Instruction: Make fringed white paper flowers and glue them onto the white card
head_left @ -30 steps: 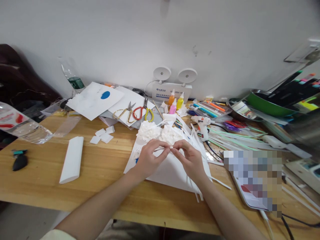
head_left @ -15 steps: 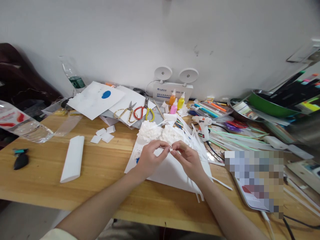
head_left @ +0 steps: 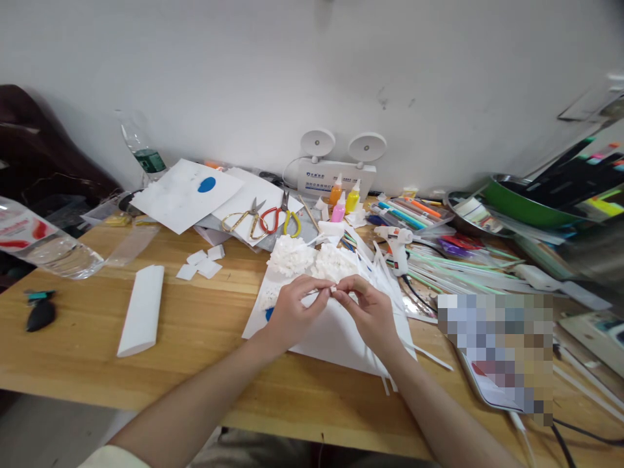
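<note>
My left hand [head_left: 299, 309] and my right hand [head_left: 368, 309] meet fingertip to fingertip above a white sheet of paper [head_left: 322, 351]. Pinched between both is a tiny white piece of paper [head_left: 333, 290], mostly covered by the fingers. Just beyond the hands, two ruffled white clumps [head_left: 291, 255] rest on the sheet's far part. Loose white paper strips [head_left: 385, 273] lie along the right side of the sheet. A blue patch [head_left: 269, 314] shows beside my left hand.
A hot glue gun [head_left: 398, 247] stands right of the sheet, near a phone [head_left: 492, 377] with a cable. Scissors [head_left: 244, 218] and pliers [head_left: 277, 218] lie behind. At left are small paper squares [head_left: 199, 263], a folded white paper [head_left: 142, 311] and a water bottle [head_left: 46, 237].
Both hands stay in nearly the same place. The fingertips have shifted slightly around the small white piece; nothing else has visibly moved.
</note>
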`<state>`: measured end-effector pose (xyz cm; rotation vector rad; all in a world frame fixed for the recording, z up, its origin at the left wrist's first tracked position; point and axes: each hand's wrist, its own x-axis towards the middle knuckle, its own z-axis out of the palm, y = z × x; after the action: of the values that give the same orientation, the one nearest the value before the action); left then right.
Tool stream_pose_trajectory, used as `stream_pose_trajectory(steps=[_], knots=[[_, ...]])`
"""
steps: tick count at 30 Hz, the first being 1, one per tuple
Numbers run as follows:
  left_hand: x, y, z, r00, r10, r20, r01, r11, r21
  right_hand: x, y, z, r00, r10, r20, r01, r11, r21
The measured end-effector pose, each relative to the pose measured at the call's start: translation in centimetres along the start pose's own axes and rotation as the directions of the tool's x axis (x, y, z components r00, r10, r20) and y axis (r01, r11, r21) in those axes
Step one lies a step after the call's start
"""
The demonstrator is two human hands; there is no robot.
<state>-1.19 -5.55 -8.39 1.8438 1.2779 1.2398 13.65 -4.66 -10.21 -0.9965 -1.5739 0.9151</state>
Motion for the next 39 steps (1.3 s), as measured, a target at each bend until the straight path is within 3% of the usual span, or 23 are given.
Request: stream_pose_trajectory(steps=[8, 14, 21, 24, 29, 34, 39], knots=[[0.02, 0.16, -0.01, 1.000, -0.020, 0.014, 0.021, 1.000, -0.022, -0.27, 0.04, 0.44, 0.996, 0.035, -0.082, -0.034, 0.999, 0.013], [0.02, 0.05, 0.06, 0.999, -0.015, 0.033, 0.017, 0.999, -0.048, -0.53, -0.47, 0.81, 0.974, -0.139, -0.181, 0.102, 0.974, -0.200], [-0.04, 0.05, 0.09, 0.999, -0.023, 0.044, 0.026, 0.997, -0.070, -0.50, -0.45, 0.68, 0.941, -0.288, -0.178, 0.215, 0.914, -0.344], [0.01, 0.23, -0.07, 0.998, -0.042, 0.050, 0.045, 0.997, -0.060, -0.36, -0.37, 0.53, 0.968, -0.217, -0.124, 0.181, 0.951, -0.252], [0.18, 0.40, -0.35, 0.996, -0.087, 0.013, 0.088, 0.994, -0.064, -0.22, -0.14, 0.27, 1.000, -0.018, 0.002, 0.018, 0.998, 0.055], [0.31, 0.51, -0.40, 0.993, -0.114, 0.018, 0.116, 0.990, -0.082, -0.16, -0.17, 0.29, 0.991, 0.010, 0.132, -0.036, 0.978, 0.203], [0.25, 0.59, -0.34, 0.992, -0.121, 0.035, 0.123, 0.989, -0.085, -0.10, -0.10, 0.28, 0.989, 0.017, 0.144, -0.046, 0.979, 0.198]])
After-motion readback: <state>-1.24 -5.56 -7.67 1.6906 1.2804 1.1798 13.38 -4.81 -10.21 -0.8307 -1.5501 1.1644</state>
